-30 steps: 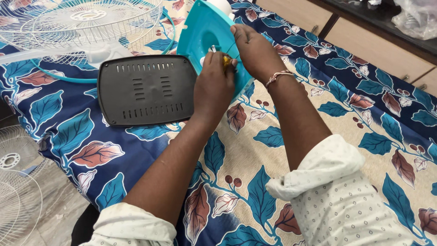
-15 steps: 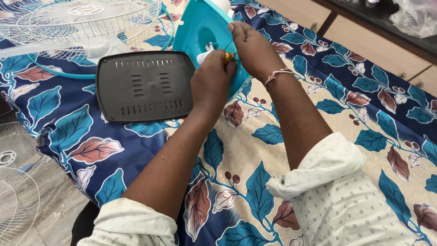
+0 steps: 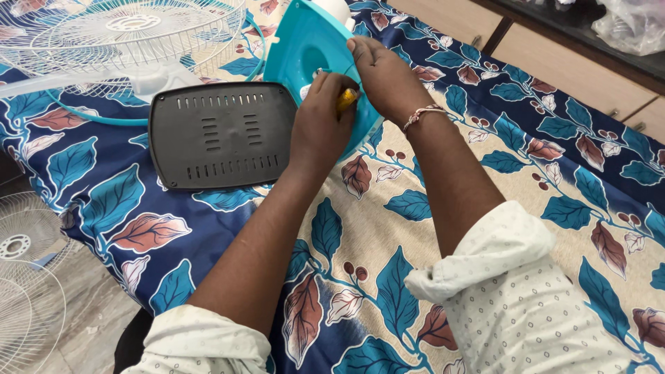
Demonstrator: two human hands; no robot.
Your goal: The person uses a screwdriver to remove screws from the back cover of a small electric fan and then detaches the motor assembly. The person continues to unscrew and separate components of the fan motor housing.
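A teal fan housing (image 3: 305, 48) is shown tilted on a bed covered by a leaf-patterned sheet (image 3: 388, 228). The left hand (image 3: 320, 128) is closed around a yellow-handled screwdriver (image 3: 346, 99), whose tip is directed into the housing; the blade itself is hidden by the fingers. The right hand (image 3: 384, 76), with a beaded bracelet (image 3: 424, 114) at the wrist, is laid flat against the housing's edge, fingers extended rather than clamped. The two hands are seen touching at the tool. A black vented plastic panel (image 3: 222, 135) lies flat just left of the housing. A white wire fan guard (image 3: 131, 41) rests behind the panel, and a second guard (image 3: 24, 277) stands on the floor at lower left.
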